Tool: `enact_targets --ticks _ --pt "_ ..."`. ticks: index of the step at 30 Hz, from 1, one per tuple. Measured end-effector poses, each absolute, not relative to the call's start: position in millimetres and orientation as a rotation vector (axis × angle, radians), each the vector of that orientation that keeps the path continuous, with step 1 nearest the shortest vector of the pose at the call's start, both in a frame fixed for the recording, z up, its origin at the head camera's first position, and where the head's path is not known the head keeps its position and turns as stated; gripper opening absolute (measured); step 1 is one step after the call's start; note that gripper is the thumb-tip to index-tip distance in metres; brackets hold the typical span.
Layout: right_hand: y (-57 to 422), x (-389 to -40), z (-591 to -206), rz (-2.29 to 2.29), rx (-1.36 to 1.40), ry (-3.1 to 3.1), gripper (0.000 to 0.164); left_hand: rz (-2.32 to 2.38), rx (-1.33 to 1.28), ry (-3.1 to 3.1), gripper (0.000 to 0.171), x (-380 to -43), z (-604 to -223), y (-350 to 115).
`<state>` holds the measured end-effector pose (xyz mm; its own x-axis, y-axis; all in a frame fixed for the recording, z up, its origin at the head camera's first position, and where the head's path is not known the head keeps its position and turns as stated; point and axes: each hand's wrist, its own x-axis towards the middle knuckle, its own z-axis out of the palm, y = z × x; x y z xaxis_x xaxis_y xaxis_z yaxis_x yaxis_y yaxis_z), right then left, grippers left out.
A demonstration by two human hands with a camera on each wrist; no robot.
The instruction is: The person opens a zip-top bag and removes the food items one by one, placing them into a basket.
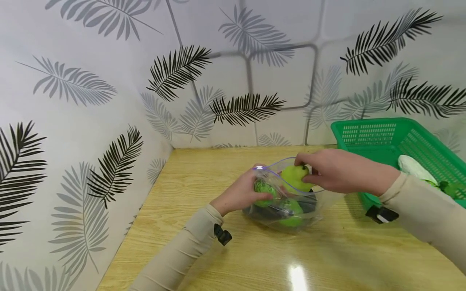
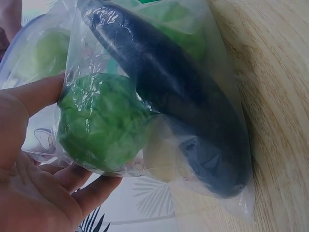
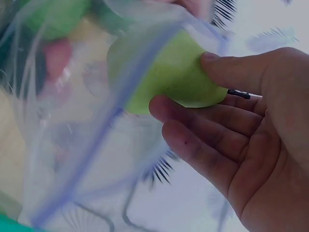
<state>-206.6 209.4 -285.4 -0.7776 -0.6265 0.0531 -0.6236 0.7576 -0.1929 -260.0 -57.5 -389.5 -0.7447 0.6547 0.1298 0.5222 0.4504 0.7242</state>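
My right hand point(image 1: 336, 169) pinches a green pear point(image 3: 169, 72) between thumb and fingers, stem toward the palm. The pear is partly inside the open mouth of a clear zip bag point(image 1: 267, 218) with a blue-purple seal and a white slider point(image 1: 259, 167). My left hand point(image 1: 240, 192) grips the bag's left side, thumb and fingers around a leafy green head point(image 2: 99, 123) inside. Through the plastic show a dark eggplant point(image 2: 169, 72), another green round item point(image 1: 291, 213) and something reddish point(image 3: 57, 60), whose kind I cannot tell.
A green plastic basket point(image 1: 371, 124) stands at the right on the wooden table point(image 1: 189, 173). In it lie a white, wrapped-looking long item point(image 1: 416, 167) and a green vegetable point(image 1: 449, 188). A leaf-patterned wall covering point(image 1: 225, 133) borders the table at the back and left.
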Motion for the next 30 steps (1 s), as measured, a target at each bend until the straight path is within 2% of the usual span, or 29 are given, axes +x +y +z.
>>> enact_targets --ticks 7,13,19,25,30 --pt "261.5 -189.9 -254.4 -0.485 -0.986 3.059 0.028 1.162 1.038 2.53 0.056 -260.3 -388.8 -55.3" --pt "317.0 -187.5 -252.8 -0.472 -0.77 3.254 0.03 1.16 1.021 2.539 0.057 -259.0 -388.7 -55.3" --pt "379.3 -197.6 -277.0 -0.247 -0.499 3.205 0.036 1.165 1.003 2.532 0.057 -258.3 -389.1 -54.5" --pt "429.8 -210.1 -316.8 -0.15 -0.394 3.122 0.037 1.164 0.988 2.534 0.051 -258.4 -387.2 -54.9" --pt "450.1 -216.1 -341.7 -0.117 -0.381 3.086 0.034 1.144 1.012 2.535 0.045 -257.9 -387.3 -53.3"
